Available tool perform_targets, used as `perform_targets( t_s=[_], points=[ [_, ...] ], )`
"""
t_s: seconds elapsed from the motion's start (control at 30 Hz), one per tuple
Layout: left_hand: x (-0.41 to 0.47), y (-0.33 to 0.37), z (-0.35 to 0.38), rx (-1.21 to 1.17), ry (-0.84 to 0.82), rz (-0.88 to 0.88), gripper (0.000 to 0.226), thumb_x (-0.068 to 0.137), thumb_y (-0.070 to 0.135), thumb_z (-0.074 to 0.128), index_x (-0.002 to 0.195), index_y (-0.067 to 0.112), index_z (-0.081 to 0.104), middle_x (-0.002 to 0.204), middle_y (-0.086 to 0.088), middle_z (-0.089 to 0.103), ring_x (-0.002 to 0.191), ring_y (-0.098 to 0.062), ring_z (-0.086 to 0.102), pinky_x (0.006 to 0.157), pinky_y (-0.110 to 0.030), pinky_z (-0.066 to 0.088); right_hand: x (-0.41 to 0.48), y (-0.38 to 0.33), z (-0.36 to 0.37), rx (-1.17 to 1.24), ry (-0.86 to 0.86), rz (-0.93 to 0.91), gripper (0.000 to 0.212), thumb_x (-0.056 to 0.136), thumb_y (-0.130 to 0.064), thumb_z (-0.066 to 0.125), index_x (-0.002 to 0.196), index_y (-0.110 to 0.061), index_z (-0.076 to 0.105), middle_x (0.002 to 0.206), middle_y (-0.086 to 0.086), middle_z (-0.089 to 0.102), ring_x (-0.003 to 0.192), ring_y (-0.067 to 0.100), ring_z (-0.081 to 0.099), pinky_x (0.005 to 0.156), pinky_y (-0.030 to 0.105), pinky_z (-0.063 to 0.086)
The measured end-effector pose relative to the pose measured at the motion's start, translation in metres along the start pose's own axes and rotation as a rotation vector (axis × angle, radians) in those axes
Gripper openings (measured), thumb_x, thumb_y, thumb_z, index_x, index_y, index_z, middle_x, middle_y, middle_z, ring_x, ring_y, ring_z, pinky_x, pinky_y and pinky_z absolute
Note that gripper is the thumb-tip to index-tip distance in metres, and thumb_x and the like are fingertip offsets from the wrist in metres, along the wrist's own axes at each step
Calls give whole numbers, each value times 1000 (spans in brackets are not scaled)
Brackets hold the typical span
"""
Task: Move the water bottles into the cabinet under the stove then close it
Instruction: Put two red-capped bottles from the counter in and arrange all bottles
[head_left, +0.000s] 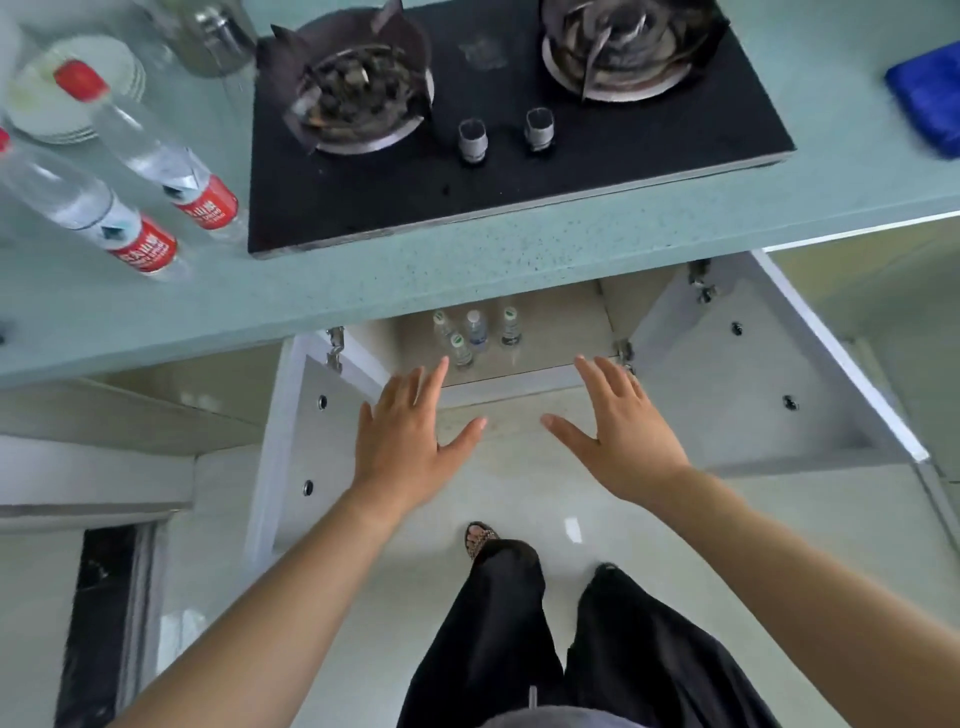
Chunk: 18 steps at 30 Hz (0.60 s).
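Both hands are out front and both are empty: the left hand (402, 441) and the right hand (623, 431) hang with fingers spread and relaxed, gripping nothing, just in front of the open cabinet (566, 332) under the stove (519, 171). At twelve o'clock from the hands, four small bottles (475, 330) stand upright in a tight cluster on the cabinet floor. But look up to ten o'clock: two red-capped bottles (156, 150) stand close together on the worktop (467, 270), at nine o'clock of the stove, not yet stowed. So by my reading we're between loads, job only partly done. The left door (311, 441) at nine o'clock and the right door (727, 374) at three o'clock both hang wide open. The next move, I'd say, is to reach up for that worktop pair and grip each by the body. Then lower them in beside the cluster without toppling it, and swing both doors shut.
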<state>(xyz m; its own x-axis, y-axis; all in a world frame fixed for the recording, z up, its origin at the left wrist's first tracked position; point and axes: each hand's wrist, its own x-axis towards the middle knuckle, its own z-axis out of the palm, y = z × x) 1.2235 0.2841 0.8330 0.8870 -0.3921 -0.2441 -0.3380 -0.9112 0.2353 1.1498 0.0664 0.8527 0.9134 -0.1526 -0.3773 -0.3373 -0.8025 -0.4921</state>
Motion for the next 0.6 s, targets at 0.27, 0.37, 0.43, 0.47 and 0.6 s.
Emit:
perform_targets(
  t_s=[0.27,0.37,0.43,0.47,0.6],
  points=[
    [-114,15,-14,-8,84,-104,85,75,76,13,147,32,11,153,0,28,141,-27,22,109,-57,25,-85,-16,-7,-121,18,-179,82,82,-69,29,147,-24,5,158,3,6,145,25,3,118,46,13],
    [-156,14,-8,-19,125,-167,83,76,76,16,146,31,14,150,0,33,140,-27,27,106,-57,30,-109,-15,1,-122,12,-236,81,83,-68,31,147,-23,8,157,3,8,145,24,5,118,44,14],
    [-181,12,-8,-45,152,-194,83,77,75,18,145,28,18,146,-1,38,136,-26,32,103,-55,34,-124,-21,7,-112,8,-254,79,84,-66,33,147,-23,10,157,2,9,145,23,8,116,41,16],
    [-190,11,-10,-64,169,-198,83,77,75,19,145,27,19,145,-1,40,135,-25,34,102,-54,36,-131,-25,10,-107,3,-259,79,84,-66,33,147,-24,10,157,2,9,145,22,8,116,41,16],
    [-204,5,-28,-132,271,-203,83,77,73,23,144,24,25,144,-1,42,132,-23,38,102,-52,38,-145,-53,14,-109,-14,-289,80,84,-66,33,147,-24,7,157,2,9,145,21,7,117,41,18]
  ],
)
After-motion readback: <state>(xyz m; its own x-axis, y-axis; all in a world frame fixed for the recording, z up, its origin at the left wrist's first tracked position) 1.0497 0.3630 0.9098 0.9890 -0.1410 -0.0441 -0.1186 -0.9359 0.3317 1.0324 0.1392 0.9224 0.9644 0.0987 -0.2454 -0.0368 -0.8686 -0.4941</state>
